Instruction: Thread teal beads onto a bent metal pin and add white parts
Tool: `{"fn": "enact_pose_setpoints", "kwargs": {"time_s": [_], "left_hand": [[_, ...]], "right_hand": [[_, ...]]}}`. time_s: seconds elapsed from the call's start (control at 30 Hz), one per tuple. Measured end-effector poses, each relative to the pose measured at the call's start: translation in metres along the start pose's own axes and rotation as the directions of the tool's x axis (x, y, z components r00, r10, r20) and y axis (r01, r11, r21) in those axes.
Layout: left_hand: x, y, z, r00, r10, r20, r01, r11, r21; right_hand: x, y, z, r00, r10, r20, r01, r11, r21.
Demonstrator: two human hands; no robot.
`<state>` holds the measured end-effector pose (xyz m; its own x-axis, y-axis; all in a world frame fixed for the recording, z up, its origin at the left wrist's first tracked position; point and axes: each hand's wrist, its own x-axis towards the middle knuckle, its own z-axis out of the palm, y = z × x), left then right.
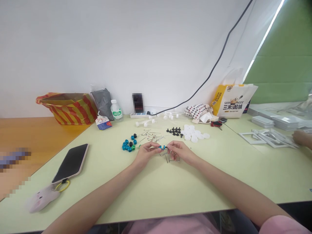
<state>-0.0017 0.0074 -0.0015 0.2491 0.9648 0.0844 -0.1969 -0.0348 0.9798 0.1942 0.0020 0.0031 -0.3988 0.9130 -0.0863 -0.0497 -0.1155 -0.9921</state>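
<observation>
My left hand (147, 152) pinches a small blue metallic part (162, 147) between thumb and fingertips. Its other end meets the closed fingers of my right hand (182, 151), where a short dark piece shows at the fingertips. Below the right fingers hangs a bent metal wire frame (173, 159), apparently in that hand; how it joins the blue part is too small to tell. Left of my hands lies a cluster of blue balls (126, 145) with a few black and green ones. Thin metal pins (151, 138) are scattered just beyond my fingers.
Black stemmed pieces (174, 131) and white discs (192, 132) lie beyond my right hand. Clear tubes (170, 115) rest near the wall. A phone (71, 163) is at left. At right, another person's hand (302, 139) is near white frames (270, 139). A bottle (116, 112) stands at the back.
</observation>
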Motion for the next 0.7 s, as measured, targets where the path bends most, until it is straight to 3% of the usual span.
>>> {"fn": "enact_pose_setpoints", "kwargs": {"time_s": [0.57,0.7], "left_hand": [[-0.0015,0.0039,0.0016,1.000,0.002,-0.024,-0.002,1.000,0.008],[-0.0016,0.0036,0.0018,1.000,0.011,-0.022,-0.011,1.000,-0.001]], "right_hand": [[0.0006,0.0043,-0.0009,0.999,0.044,0.020,-0.043,0.998,-0.054],[0.0002,0.0008,-0.0004,0.999,-0.029,-0.036,0.027,0.999,-0.041]]}}
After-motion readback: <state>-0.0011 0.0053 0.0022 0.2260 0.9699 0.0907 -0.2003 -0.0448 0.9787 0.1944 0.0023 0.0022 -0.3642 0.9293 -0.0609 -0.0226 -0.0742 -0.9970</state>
